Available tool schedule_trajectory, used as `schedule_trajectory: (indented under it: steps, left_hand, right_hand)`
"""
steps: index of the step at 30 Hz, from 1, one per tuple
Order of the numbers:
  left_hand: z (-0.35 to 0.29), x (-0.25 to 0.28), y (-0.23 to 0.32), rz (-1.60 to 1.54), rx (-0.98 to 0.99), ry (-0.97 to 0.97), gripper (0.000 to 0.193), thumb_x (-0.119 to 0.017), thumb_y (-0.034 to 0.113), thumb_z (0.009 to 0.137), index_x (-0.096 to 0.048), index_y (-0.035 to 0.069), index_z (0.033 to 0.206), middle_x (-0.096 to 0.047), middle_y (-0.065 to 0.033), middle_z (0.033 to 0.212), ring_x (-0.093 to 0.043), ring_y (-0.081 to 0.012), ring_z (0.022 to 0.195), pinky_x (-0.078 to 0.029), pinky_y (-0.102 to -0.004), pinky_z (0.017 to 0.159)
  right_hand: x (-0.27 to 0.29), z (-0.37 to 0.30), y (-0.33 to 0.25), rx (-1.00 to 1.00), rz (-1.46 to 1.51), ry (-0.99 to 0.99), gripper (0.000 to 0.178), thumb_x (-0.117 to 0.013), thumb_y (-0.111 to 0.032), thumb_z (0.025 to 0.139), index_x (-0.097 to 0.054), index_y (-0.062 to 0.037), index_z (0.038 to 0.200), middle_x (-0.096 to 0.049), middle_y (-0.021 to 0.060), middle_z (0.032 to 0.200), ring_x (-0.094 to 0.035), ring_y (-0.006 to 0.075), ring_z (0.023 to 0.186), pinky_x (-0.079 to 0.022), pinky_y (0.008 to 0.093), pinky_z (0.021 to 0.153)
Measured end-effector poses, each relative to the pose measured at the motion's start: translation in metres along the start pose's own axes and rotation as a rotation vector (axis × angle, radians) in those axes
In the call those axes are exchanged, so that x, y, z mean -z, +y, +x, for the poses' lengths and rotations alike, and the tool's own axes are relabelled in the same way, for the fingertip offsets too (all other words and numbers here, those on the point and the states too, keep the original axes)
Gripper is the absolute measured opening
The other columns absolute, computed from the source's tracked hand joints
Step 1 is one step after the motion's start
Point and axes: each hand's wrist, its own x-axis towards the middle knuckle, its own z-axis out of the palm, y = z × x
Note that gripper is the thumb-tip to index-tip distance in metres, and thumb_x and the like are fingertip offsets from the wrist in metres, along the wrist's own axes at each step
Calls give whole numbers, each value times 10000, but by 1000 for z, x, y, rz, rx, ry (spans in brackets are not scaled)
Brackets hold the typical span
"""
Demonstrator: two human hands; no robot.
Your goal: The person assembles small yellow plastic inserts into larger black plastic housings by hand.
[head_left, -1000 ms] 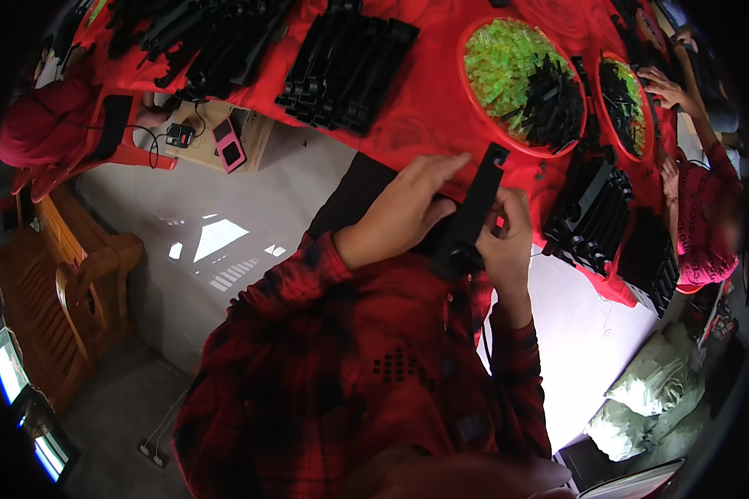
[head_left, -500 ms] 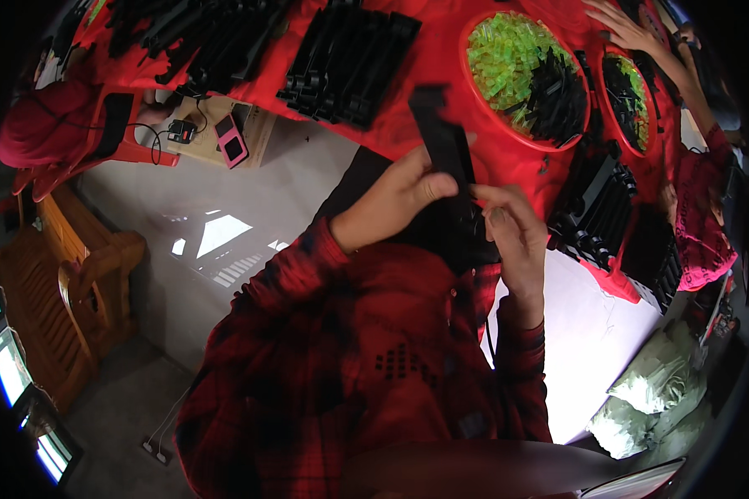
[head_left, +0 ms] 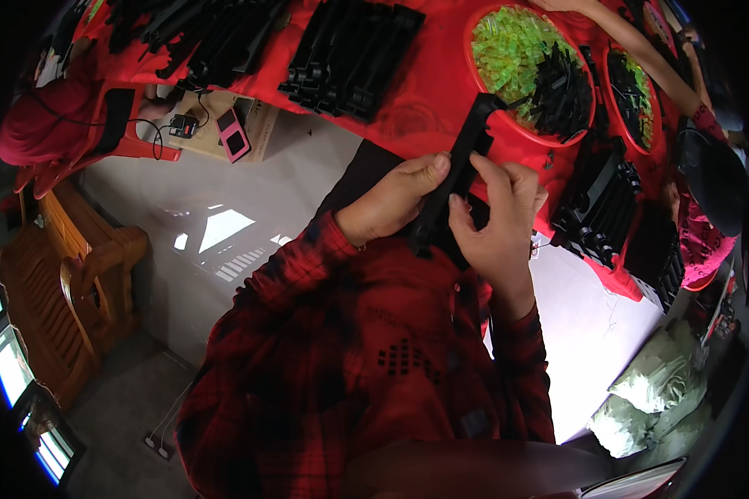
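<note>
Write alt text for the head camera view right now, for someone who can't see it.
A person's left hand grips a long black part, with the right hand close beside it, fingers bent. Beyond, on a red-covered table, sit other black parts and a red basin of yellow-green pieces and black strips.

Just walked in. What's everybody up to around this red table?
Someone in a checked shirt holds a long black part in their left hand, beside the table. Their right hand is at its other side, fingers bent; whether it grips anything is unclear. More black parts lie on the table, near a basin of green and black pieces. Another person's arm stretches over the table.
</note>
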Motion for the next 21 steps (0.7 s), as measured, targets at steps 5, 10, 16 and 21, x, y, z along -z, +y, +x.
schedule_trajectory:
  steps: [5, 10, 16, 21]
  left_hand:
    - [2, 5, -10, 115, 4, 29, 427, -392, 373, 1098, -520, 30, 1319, -617, -11, 970, -610, -76, 840, -534, -224, 770]
    - [1, 7, -16, 146, -39, 11, 489, -401, 424, 1084, -505, 10, 1323, -623, -40, 1099, -627, -87, 902, -537, -235, 830]
    - [2, 7, -18, 99, -18, 22, 429, -419, 394, 1085, -545, 20, 1253, -628, -33, 1066, -624, -89, 900, -531, -237, 831]
    - [5, 9, -18, 57, -34, 27, 392, -440, 377, 1081, -561, 28, 1213, -627, -35, 1061, -621, -96, 910, -530, -252, 840]
  right_hand:
    - [-6, 0, 1, -41, -92, -130, 549, -776, -164, 695, -605, -62, 1207, -509, 96, 1110, -519, 251, 1030, -318, 427, 952]
    - [-12, -7, 3, -58, -99, -103, 569, -775, -133, 674, -605, -77, 1214, -518, 98, 1152, -486, 295, 1061, -324, 413, 936]
    - [-16, -8, 10, -13, -86, -63, 522, -772, -111, 648, -607, -57, 1140, -541, 94, 1096, -484, 285, 1060, -325, 414, 916]
    - [-22, -9, 14, 2, -86, -28, 509, -777, -110, 634, -607, -51, 1111, -549, 95, 1082, -477, 300, 1036, -341, 421, 896]
